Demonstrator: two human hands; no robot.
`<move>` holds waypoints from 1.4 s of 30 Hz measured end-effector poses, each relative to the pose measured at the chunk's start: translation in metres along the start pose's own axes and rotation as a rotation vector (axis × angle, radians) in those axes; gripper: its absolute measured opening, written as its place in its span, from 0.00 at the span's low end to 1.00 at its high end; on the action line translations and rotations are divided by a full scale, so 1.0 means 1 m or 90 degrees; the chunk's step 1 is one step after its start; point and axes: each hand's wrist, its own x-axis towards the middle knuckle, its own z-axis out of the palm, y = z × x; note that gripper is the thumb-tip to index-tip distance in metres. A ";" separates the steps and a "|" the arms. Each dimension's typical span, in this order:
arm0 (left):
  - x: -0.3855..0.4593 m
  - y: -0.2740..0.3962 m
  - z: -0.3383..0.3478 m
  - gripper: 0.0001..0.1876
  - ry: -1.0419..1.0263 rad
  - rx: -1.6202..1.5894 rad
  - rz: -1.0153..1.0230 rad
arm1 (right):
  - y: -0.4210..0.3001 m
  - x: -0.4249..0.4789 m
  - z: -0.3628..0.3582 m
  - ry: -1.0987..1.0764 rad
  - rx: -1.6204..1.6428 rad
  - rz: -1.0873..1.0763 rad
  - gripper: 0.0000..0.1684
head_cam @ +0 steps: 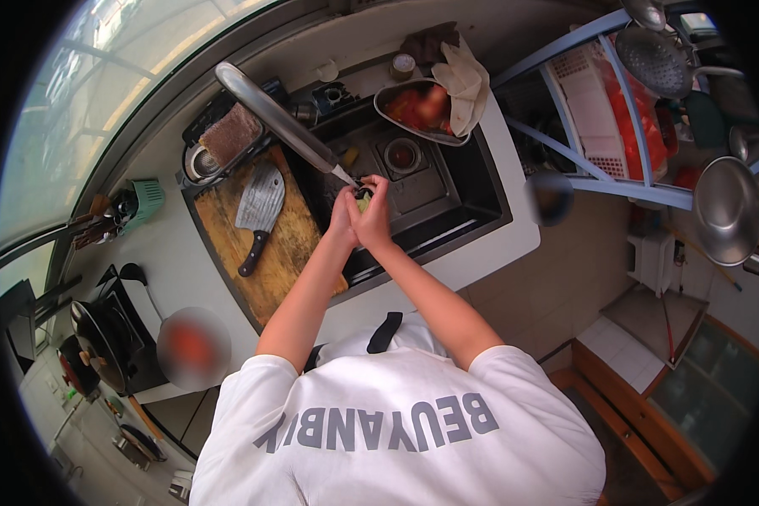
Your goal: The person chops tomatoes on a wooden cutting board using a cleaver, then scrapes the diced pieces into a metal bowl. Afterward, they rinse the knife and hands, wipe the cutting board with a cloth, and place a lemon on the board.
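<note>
Water runs from the metal faucet (278, 120) onto my two hands, which are cupped together over the dark sink (481, 196). Between the fingers of my left hand (343, 218) and my right hand (374, 212) shows a small pale green piece of food (363, 201), perhaps a vegetable, with something dark at its top. My fingers hide most of it. Left of the sink, a cleaver (261, 205) lies flat on a worn wooden cutting board (291, 253), apart from my hands. A round drain (403, 156) and a small yellow scrap (351, 156) are in the sink beyond my hands.
A strainer basket (386, 120) of food scraps sits at the sink's far right corner, a pale cloth (465, 88) over its edge. A brown sponge (231, 133) rests on a rack behind the board. A blue metal shelf (632, 190) with pans stands at right, a black pan (98, 345) at left.
</note>
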 end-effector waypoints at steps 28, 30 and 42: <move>-0.044 0.018 0.043 0.22 -0.142 0.124 0.108 | -0.033 0.042 -0.011 -0.097 0.143 0.094 0.56; -0.019 0.036 0.019 0.23 -0.400 0.030 0.125 | -0.048 0.030 -0.001 -0.112 0.125 0.009 0.55; -0.079 0.030 0.008 0.41 -0.076 0.493 0.239 | -0.038 0.165 -0.070 0.066 -0.073 -0.145 0.16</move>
